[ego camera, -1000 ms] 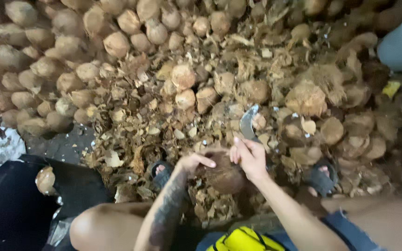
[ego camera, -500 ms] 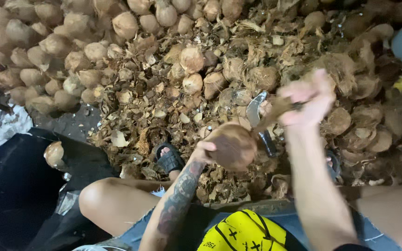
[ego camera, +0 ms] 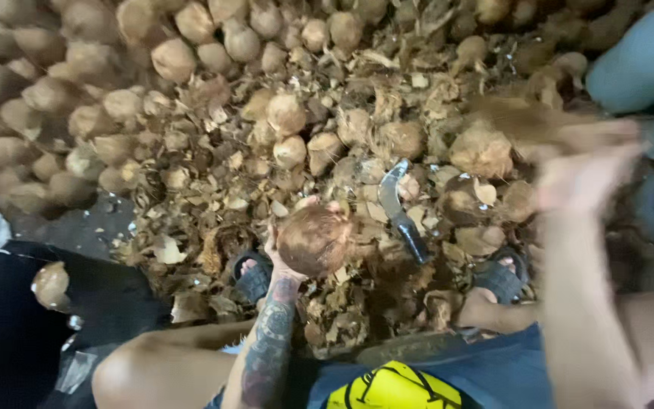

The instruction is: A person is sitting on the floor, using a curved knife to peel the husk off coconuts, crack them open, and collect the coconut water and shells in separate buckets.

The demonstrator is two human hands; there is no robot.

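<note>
Husk-strewn floor; left hand [ego camera: 285,265] cups coconut [ego camera: 316,240].

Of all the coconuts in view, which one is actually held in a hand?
The round brown coconut at centre, cupped from below by the left hand. All the others lie in the pile or among the husk scraps on the ground.

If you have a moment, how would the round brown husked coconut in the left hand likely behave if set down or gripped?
The round brown husked coconut would probably roll, being ball-shaped. Its fibrous surface likely gives a non-slip grip; the left hand cups it alone. It looks rigid, probably fairly heavy.
</note>
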